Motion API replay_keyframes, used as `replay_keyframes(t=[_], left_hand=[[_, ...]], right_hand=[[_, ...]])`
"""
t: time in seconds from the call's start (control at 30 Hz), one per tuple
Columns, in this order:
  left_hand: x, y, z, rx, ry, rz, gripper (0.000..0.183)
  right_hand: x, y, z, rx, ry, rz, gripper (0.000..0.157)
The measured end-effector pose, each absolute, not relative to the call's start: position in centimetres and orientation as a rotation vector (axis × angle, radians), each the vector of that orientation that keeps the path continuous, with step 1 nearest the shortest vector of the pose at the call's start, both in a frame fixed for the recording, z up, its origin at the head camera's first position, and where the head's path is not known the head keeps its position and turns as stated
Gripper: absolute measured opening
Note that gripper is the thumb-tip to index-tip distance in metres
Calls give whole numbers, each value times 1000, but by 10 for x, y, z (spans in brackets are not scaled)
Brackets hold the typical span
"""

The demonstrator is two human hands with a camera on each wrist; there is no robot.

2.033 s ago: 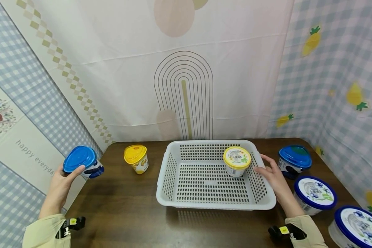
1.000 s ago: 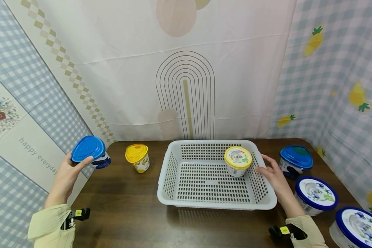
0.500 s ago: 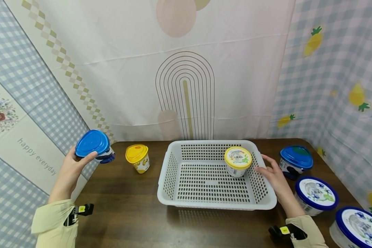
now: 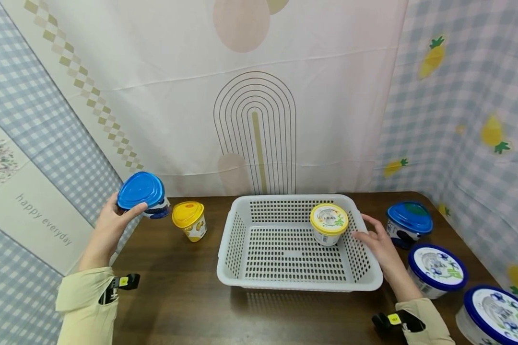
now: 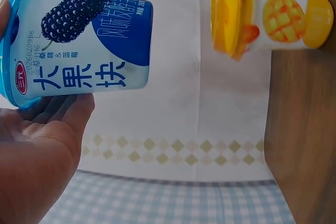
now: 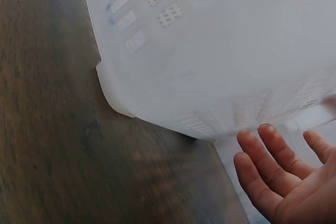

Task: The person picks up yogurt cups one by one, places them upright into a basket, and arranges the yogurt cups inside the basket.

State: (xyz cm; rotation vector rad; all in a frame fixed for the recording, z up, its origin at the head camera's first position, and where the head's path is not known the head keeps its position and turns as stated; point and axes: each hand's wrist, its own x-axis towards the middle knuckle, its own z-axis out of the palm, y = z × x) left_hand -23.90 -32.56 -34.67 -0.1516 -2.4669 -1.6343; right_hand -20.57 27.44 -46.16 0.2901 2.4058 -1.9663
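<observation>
In the head view my left hand point(image 4: 112, 223) holds a blue-lidded yogurt cup point(image 4: 141, 188) above the table's left side. Its label point(image 5: 97, 35) in the left wrist view shows a dark berry, and the cup lies sideways in that picture. Just right of it stands a yellow-lidded cup point(image 4: 189, 220) with mango pictures. My right hand point(image 4: 382, 247) is at the right rim of a white perforated basket point(image 4: 300, 286), its thumb over the rim. In the right wrist view the other fingers point(image 6: 273, 169) are spread, loosely bent, outside the wall. Inside the basket, at its right, sits a yellow-lidded white tub point(image 4: 329, 223).
Right of the basket stand a blue-lidded cup point(image 4: 409, 223) and two white tubs with dark blue rims, one nearer point(image 4: 498, 314) and one behind it point(image 4: 438, 268). The brown table point(image 4: 185, 306) ends at a curtain point(image 4: 177, 120) behind.
My left hand has carried the blue-lidded cup rightward and up in the view, closer to the yellow mango cup. The right hand and the basket have stayed in place.
</observation>
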Motion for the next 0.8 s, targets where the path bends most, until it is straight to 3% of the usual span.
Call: replay_keyframes(t=[0.43,0.8], left_hand=[[-257,-299,-341,-281,-2535,-1536,77],[-269,-275,-342,-314,-2576,-1594,85]], right_hand=[[-205,277,-463,240,2422,-1960,83],[-206,277,-463,254,2431,-1942,83]])
